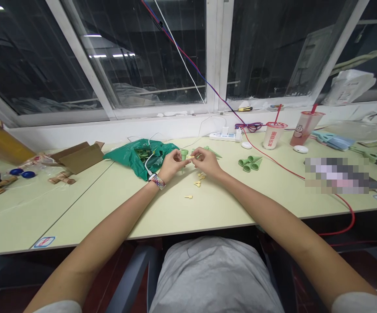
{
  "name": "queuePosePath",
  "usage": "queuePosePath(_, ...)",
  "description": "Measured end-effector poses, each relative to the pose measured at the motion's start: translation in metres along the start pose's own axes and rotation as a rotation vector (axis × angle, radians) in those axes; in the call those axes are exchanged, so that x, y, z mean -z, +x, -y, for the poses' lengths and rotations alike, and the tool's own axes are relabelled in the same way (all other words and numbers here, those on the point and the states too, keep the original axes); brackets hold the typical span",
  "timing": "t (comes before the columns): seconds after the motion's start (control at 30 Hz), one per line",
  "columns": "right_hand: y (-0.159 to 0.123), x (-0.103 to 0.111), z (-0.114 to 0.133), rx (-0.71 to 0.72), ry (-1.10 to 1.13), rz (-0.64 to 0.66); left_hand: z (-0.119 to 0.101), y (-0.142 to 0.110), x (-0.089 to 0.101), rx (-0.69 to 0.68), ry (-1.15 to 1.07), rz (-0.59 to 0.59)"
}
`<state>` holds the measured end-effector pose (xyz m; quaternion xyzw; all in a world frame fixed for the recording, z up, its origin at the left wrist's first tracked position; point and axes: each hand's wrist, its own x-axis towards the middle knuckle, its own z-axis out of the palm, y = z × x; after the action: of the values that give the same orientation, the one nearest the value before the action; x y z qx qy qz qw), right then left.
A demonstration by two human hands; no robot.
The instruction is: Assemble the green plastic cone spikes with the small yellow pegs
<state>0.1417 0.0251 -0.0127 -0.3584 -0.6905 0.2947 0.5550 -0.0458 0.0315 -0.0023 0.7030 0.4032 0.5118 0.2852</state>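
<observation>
My left hand (172,164) is closed on a green plastic cone (184,154), held upright with its wide end on top. Close beside it, my right hand (207,161) pinches a small yellow plastic piece (191,157) against the cone's upper side; whether the two touch I cannot tell. Below the hands a few small yellow pieces (197,184) lie on the table, and a single yellow piece (188,197) lies nearer the front edge. Right of my right hand is a cluster of green cones (251,162). More green cones (212,152) lie partly hidden behind that hand.
A green plastic bag (132,157) with green parts inside sits left of my hands. Further left lie a cardboard box (79,157) and blue balls (28,174). Two drink cups (274,135), a power strip (225,137) and a red cable (284,168) are at the right and back.
</observation>
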Motion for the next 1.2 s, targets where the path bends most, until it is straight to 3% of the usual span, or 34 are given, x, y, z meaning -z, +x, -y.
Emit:
queuePosePath(0.3,0.001,-0.002,0.0,0.004,0.002,0.007,-0.003,-0.001,0.002,0.014,0.171,0.032)
queuePosePath(0.73,0.003,0.001,-0.003,0.059,-0.018,0.043,-0.004,-0.008,0.0,-0.006,0.45,0.168)
queuePosePath(0.9,0.006,0.004,-0.01,0.055,0.007,0.043,-0.011,-0.011,-0.004,-0.051,0.416,0.193)
queuePosePath(1.2,0.007,0.008,-0.005,0.0,0.114,0.136,-0.014,-0.015,0.0,0.066,0.178,0.293)
